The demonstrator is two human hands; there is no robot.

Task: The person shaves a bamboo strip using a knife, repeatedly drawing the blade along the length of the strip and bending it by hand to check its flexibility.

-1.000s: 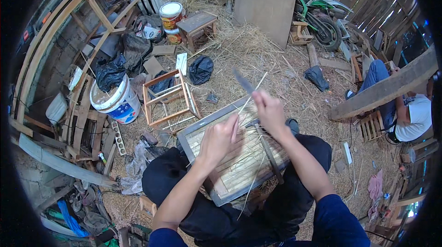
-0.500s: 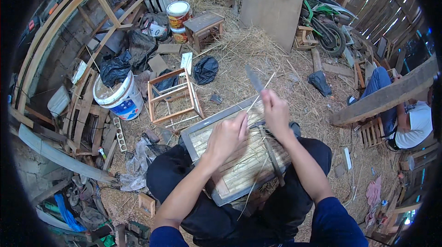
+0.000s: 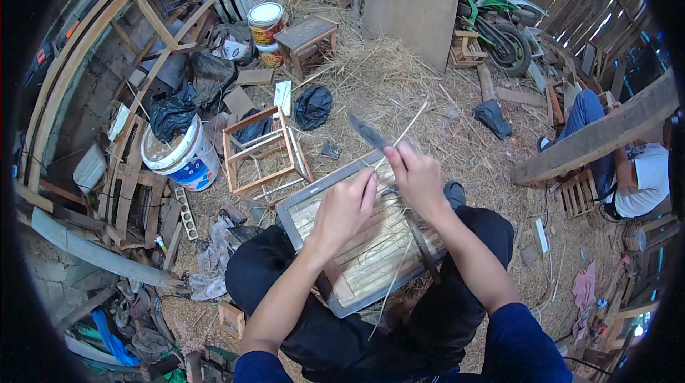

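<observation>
My right hand (image 3: 417, 177) is closed round the handle of a knife (image 3: 366, 132), its broad grey blade pointing up and to the left. A thin pale strip, wood or bamboo by its look, (image 3: 410, 125) slants up to the right past the blade. My left hand (image 3: 344, 206) pinches its lower end. Both hands are above a dark-framed panel of pale slats (image 3: 371, 269) resting across my lap. Thin shavings lie on the panel, and a narrow dark bar (image 3: 424, 246) crosses its right side. The knife's handle is hidden inside my fist.
Left of the panel stands a small wooden frame (image 3: 267, 182), with a white bucket (image 3: 182, 162) beyond it. Ahead are a stool (image 3: 307, 35), straw and a leaning board (image 3: 412, 12). A thick wooden beam (image 3: 599, 130) cuts across the right, before a seated person (image 3: 642, 187).
My right hand has shifted slightly left and toward me, and the blade has tilted further left. My left hand still pinches the strip, a little lower and to the left.
</observation>
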